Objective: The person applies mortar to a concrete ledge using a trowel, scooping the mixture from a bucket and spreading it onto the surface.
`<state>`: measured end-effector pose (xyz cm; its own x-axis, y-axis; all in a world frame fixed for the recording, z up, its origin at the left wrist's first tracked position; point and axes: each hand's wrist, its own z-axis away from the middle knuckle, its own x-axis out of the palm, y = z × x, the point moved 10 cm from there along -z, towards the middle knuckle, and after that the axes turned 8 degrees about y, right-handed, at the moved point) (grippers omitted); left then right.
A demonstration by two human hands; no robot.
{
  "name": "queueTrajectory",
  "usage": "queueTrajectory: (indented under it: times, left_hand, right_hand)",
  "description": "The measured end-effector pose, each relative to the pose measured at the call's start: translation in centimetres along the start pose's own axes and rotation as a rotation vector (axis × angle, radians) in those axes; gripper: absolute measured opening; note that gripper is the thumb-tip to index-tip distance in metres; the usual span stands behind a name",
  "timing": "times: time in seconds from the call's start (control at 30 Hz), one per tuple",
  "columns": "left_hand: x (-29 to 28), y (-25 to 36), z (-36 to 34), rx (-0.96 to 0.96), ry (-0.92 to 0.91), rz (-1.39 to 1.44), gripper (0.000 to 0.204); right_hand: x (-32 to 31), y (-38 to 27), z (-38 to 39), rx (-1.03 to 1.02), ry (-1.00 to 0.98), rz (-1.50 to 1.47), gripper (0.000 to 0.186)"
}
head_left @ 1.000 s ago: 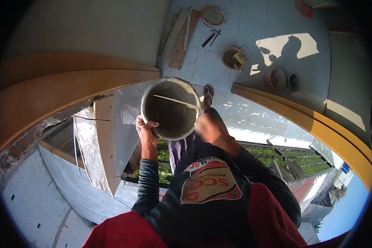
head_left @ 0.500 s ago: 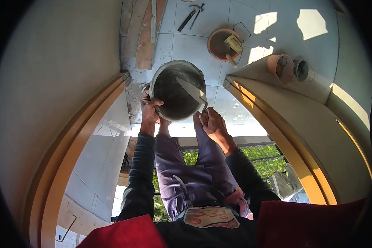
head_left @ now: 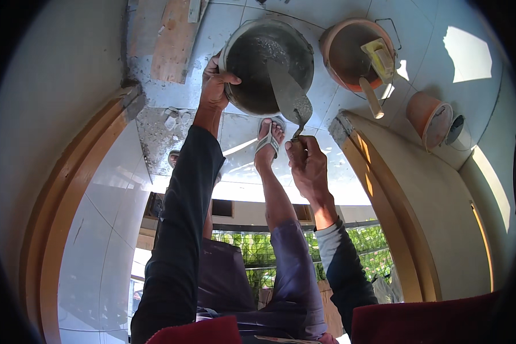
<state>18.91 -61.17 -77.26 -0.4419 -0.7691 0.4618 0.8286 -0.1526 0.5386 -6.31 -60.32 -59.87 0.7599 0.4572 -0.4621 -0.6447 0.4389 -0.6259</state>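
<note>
My left hand (head_left: 216,87) grips the left rim of a grey bucket (head_left: 228,57), thumb over the edge and fingers round the outside. Dark wet mortar (head_left: 249,71) shows inside. In my right hand (head_left: 309,169) is the handle end of a pointing trowel (head_left: 284,86), its grip mostly hidden by my fingers. The trowel's blade reaches over the bucket's right side, and a wet grey smear lies near its neck. My sandalled foot (head_left: 268,137) stands on the tiles just below the bucket.
To the right stands an orange bucket (head_left: 328,54) with a yellow float (head_left: 378,57) and a wooden-handled tool (head_left: 371,98) in it. Another orange bucket (head_left: 424,114) tips near the wall. Boards (head_left: 175,46) lie at upper left. Door frame posts (head_left: 77,189) flank me.
I have stepped forward through the doorway, so the boards and orange buckets appear closer. The grey bucket and trowel have moved ahead with my hands, both still held.
</note>
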Motion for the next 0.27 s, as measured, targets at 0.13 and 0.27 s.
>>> queueTrajectory:
  times: [0.13,0.27]
  left_hand:
    - [-6.2,0.5,-0.7,0.032,-0.005,-0.061,0.05]
    - [-8.9,3.5,2.2,0.136,0.104,-0.46,0.07]
  right_hand:
    - [4.5,2.6,-2.3,0.174,-0.065,0.028,0.036]
    - [7.9,3.2,-2.7,0.366,-0.144,-0.067,0.048]
